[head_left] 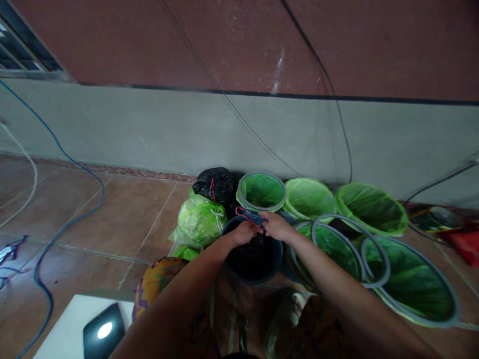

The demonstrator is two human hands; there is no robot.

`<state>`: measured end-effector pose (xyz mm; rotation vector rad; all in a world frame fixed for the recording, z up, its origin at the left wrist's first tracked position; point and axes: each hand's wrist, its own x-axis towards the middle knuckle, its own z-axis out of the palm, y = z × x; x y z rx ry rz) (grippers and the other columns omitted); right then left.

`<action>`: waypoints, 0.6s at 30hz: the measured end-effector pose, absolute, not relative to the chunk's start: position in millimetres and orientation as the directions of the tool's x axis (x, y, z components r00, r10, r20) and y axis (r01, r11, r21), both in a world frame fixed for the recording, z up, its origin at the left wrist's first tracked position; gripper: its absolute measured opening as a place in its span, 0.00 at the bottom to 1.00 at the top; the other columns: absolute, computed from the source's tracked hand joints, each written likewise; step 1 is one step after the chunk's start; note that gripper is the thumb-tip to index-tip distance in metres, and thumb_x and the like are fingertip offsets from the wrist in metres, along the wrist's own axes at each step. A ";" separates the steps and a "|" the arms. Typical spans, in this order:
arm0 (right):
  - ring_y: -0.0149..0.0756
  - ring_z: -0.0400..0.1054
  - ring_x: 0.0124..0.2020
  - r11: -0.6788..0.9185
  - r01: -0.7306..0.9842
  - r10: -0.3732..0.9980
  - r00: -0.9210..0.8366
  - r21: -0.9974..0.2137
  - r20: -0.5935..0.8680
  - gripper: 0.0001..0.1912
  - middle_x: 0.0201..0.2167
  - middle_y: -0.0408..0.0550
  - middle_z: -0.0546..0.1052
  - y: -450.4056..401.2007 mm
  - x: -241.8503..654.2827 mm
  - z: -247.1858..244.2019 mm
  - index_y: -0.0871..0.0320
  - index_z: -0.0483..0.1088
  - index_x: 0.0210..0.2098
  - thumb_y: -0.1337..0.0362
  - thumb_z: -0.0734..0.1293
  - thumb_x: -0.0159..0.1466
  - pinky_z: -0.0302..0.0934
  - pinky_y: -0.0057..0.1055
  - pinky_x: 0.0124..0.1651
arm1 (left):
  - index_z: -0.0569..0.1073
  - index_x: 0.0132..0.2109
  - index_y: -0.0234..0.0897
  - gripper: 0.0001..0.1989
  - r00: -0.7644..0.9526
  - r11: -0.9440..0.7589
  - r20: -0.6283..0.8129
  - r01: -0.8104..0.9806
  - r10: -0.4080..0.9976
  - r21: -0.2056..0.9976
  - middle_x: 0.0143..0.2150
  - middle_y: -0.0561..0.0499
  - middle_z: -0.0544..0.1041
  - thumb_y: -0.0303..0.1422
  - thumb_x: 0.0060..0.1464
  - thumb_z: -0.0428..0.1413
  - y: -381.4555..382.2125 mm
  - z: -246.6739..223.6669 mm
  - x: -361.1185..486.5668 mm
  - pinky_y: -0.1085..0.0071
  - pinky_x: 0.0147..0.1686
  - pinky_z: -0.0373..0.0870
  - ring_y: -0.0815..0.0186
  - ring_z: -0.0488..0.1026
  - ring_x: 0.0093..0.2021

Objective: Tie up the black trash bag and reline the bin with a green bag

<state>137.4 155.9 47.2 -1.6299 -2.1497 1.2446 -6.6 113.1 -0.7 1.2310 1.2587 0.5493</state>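
Both hands meet over the far side of a dark blue bin (275, 267), whose inside is dark with black plastic in it. My left hand (244, 233) is closed, its fingertips pinching a red drawstring (243, 213) that loops up above the rim. Close beside it, my right hand (276, 226) has its fingers closed on the same drawstring. To the left of the bin sits a tied light-green bag (200, 219). Behind that one lies a black bag (215, 184) with a red tie. What lies under my fingers is partly hidden.
Several bins with green liners stand on the right, among them a grey-rimmed bin (262, 192) and a large one (415, 284). A loose grey ring (385, 264) rests across two bins. A white stool (63, 324) holds a dark phone-like object (103, 331). A blue cable (75, 219) crosses the tiles.
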 end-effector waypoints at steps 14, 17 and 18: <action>0.36 0.71 0.26 0.382 0.833 0.661 -0.549 -0.401 -0.512 0.13 0.23 0.50 0.77 137.9 137.4 60.8 0.59 0.77 0.25 0.65 0.63 0.61 0.54 0.27 0.26 | 0.79 0.32 0.32 0.07 0.176 0.241 -0.335 0.408 0.926 0.881 0.23 0.53 0.74 0.26 0.45 0.56 122.8 -5.0 -11.8 0.75 0.27 0.64 0.72 0.65 0.23; 0.39 0.73 0.32 0.382 0.863 0.722 -0.502 -0.331 -0.477 0.12 0.28 0.53 0.79 143.9 140.6 56.2 0.59 0.77 0.26 0.67 0.63 0.60 0.57 0.28 0.31 | 0.79 0.31 0.35 0.09 0.212 0.128 -0.265 0.503 0.941 0.855 0.29 0.52 0.78 0.24 0.44 0.54 123.3 -6.4 -12.5 0.73 0.34 0.69 0.67 0.72 0.31; 0.41 0.74 0.36 0.375 0.871 0.764 -0.484 -0.316 -0.427 0.12 0.32 0.54 0.79 146.3 141.2 53.1 0.59 0.78 0.29 0.69 0.62 0.60 0.59 0.29 0.34 | 0.79 0.32 0.36 0.10 0.222 0.091 -0.239 0.524 0.945 0.847 0.32 0.51 0.79 0.23 0.45 0.54 122.8 -5.9 -12.4 0.72 0.38 0.70 0.67 0.73 0.34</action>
